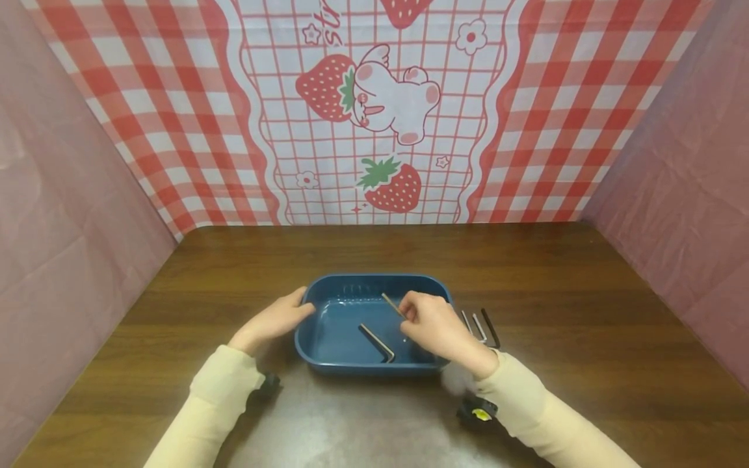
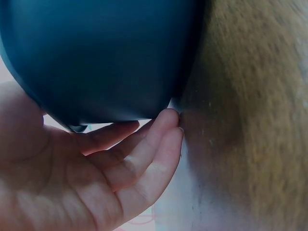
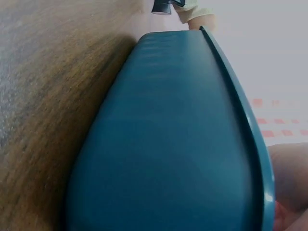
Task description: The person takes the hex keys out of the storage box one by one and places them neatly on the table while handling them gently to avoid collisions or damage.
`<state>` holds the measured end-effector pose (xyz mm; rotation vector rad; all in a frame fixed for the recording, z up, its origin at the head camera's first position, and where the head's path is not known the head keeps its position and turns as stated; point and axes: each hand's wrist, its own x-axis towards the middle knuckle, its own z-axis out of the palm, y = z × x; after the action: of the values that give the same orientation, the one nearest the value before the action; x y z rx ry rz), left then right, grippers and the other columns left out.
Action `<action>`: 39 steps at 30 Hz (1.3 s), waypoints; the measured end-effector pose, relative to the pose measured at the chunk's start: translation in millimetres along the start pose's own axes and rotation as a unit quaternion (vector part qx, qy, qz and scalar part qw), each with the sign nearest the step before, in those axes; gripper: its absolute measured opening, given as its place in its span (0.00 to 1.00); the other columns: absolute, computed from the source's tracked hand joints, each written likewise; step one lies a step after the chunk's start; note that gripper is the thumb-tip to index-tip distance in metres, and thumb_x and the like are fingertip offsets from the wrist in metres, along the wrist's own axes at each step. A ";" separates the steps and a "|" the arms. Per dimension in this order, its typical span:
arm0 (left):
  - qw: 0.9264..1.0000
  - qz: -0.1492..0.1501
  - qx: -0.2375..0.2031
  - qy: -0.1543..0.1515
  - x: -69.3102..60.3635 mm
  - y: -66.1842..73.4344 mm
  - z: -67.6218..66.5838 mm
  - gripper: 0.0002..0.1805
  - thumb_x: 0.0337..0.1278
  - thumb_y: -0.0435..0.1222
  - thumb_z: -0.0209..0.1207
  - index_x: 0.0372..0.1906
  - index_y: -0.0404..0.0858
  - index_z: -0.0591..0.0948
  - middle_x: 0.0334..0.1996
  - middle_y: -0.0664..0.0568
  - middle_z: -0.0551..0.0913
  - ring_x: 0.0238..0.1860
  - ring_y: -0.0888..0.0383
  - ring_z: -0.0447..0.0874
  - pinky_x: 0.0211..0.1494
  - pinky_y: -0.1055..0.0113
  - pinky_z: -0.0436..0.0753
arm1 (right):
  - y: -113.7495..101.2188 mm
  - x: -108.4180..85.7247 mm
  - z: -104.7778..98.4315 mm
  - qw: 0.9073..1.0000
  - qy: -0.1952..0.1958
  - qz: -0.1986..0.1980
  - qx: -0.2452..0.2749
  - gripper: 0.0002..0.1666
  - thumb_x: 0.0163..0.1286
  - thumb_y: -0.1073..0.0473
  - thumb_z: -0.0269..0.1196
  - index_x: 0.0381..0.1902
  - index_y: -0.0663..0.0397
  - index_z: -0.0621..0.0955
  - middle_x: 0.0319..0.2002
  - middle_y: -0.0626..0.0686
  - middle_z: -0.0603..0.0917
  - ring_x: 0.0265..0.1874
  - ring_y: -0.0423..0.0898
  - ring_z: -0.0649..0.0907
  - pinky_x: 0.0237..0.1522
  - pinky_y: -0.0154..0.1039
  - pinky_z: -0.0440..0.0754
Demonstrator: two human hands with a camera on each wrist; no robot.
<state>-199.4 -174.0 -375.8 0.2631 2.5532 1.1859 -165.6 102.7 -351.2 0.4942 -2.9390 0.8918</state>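
A brown wood-grain table (image 1: 234, 260) stands before a red-and-white strawberry-patterned cloth (image 1: 386, 97), with plain pink cloth (image 1: 70, 195) on both sides. On it sits a deep blue tray (image 1: 336, 325). The left hand (image 1: 279, 320) holds its left end, thumb over the rim. The right hand (image 1: 435, 325) pinches a hex key (image 1: 392, 304) over the tray, hiding part of the interior. A second hex key (image 1: 374, 339) lies inside; three loose keys (image 1: 492, 328) lie just right of the tray.
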 end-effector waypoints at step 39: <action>1.000 -0.013 0.001 -0.002 1.4 -1.2 0.8 0.29 0.59 0.42 0.45 0.65 0.34 0.60 0.61 0.40 0.68 0.61 0.47 0.66 0.63 0.48 0.64 | 25.2 -8.0 -35.6 0.995 0.074 0.033 0.059 0.07 0.58 0.62 0.54 0.34 0.56 0.77 0.24 0.48 0.80 0.22 0.39 0.76 0.26 0.34 0.72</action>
<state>-200.5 -173.8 -377.4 0.2325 2.5457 1.1733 -168.0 144.3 -335.9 0.3214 -2.7963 1.0652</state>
